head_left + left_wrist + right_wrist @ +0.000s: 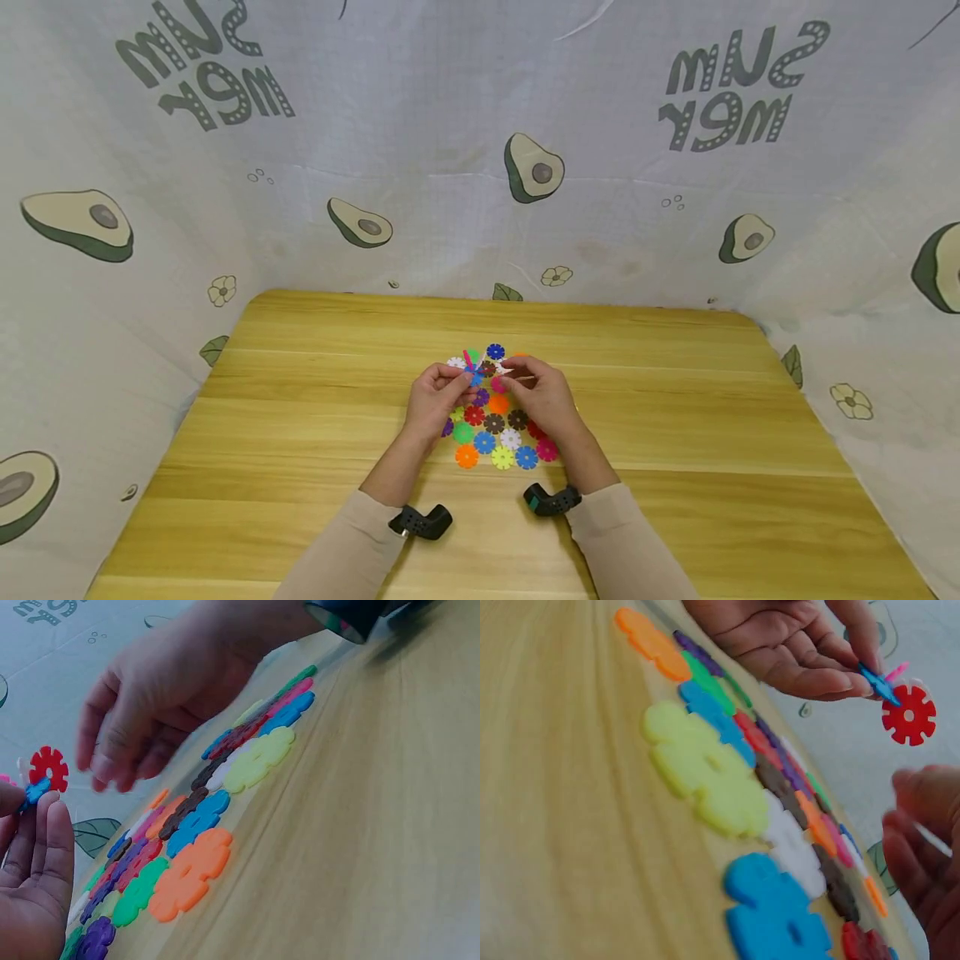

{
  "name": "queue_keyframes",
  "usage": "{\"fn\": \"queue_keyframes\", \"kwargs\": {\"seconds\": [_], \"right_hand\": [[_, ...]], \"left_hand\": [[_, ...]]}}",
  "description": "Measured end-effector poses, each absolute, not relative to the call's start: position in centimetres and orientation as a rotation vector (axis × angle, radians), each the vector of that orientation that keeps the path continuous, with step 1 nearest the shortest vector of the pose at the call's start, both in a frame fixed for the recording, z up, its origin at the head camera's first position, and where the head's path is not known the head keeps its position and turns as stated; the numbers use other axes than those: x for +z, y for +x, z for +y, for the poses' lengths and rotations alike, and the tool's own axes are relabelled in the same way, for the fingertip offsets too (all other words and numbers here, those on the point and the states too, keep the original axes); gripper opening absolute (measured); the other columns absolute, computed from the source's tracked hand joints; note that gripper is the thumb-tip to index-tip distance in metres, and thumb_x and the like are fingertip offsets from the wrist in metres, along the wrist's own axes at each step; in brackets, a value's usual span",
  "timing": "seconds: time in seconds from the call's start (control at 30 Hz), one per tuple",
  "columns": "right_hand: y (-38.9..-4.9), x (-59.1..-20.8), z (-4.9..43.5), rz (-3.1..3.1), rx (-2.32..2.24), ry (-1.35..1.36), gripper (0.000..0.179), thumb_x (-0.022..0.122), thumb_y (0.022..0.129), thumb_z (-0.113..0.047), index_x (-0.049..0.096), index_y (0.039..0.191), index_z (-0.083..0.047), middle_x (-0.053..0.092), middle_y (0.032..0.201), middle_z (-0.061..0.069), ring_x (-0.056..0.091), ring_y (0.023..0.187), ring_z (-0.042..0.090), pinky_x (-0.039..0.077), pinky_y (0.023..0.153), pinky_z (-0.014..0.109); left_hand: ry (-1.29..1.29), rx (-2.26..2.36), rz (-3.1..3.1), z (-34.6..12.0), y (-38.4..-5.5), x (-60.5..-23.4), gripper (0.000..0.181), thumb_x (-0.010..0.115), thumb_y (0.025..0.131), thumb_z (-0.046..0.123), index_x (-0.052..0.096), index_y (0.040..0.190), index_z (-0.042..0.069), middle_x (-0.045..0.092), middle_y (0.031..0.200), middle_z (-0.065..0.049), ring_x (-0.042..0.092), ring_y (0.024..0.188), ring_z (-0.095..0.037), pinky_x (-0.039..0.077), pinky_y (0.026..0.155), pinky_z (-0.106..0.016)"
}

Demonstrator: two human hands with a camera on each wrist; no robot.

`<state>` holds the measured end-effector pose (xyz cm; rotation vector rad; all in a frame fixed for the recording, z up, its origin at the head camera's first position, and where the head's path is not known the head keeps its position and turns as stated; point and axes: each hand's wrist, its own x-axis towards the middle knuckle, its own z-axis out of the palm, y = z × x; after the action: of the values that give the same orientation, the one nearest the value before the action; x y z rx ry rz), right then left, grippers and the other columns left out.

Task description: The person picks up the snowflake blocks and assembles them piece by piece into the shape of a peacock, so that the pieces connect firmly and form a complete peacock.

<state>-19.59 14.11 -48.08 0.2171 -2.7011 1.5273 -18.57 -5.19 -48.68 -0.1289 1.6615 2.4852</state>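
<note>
My left hand (435, 402) pinches a blue notched disc (877, 682) between thumb and fingers, above the spread of discs. Slotted onto this blue disc are a red disc (909, 715), a pink disc (897, 672) seen edge-on and a white disc (23, 771). To its right, my right hand (546, 398) pinches another white disc (932, 838), whose thin edge shows between thumb and fingers. A small gap separates its fingertips from the joined discs.
Flat on the wooden table (300, 433) below my hands lie many loose notched discs, among them an orange disc (467, 456), a yellow disc (502, 457) and a brown disc (493, 423). A printed cloth (450, 183) hangs behind the table's far edge.
</note>
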Motion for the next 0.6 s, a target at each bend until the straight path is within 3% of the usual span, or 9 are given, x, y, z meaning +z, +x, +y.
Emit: {"fn": "queue_keyframes", "kwargs": {"seconds": [0.17,0.33,0.47,0.6], "right_hand": [[-19.8,-49.1,13.9,-2.893,1.026,0.202,0.029,0.077,0.093,-0.029,0.073,0.113,-0.009,0.065,0.106,0.01,0.058,0.094,0.026,0.055,0.084,0.04],[-19.6,-49.2,13.7,-2.912,0.792,0.092,0.041,0.077,0.09,-0.044,0.073,0.109,-0.007,0.063,0.107,0.015,0.055,0.101,0.032,0.055,0.087,0.045],[-19.5,-48.9,13.4,-2.916,0.807,0.03,0.041,0.078,0.089,-0.043,0.074,0.106,-0.006,0.063,0.104,0.015,0.054,0.101,0.032,0.053,0.084,0.044],[-19.6,-48.6,13.0,-2.917,0.895,0.002,0.035,0.077,0.092,-0.037,0.075,0.107,-0.005,0.062,0.108,0.016,0.053,0.107,0.034,0.052,0.09,0.047]], "left_hand": [[-0.143,2.5,1.625,-5.3,-18.6,-48.5,0.013,0.067,0.096,-0.001,0.057,0.104,-0.003,0.069,0.085,-0.003,0.075,0.077,-0.014,0.064,0.077,-0.027],[-0.133,2.495,1.594,-5.1,-18.6,-48.4,0.016,0.065,0.094,-0.006,0.055,0.105,-0.001,0.064,0.086,-0.003,0.075,0.076,-0.014,0.064,0.079,-0.028],[-0.125,2.504,1.563,-5.0,-18.6,-48.3,0.02,0.064,0.093,-0.01,0.052,0.106,-0.002,0.062,0.086,-0.004,0.075,0.075,-0.013,0.064,0.077,-0.026],[-0.116,2.513,1.55,-5.0,-18.7,-48.4,0.02,0.063,0.093,-0.011,0.052,0.106,-0.001,0.063,0.086,-0.004,0.075,0.075,-0.013,0.064,0.076,-0.026]]}}
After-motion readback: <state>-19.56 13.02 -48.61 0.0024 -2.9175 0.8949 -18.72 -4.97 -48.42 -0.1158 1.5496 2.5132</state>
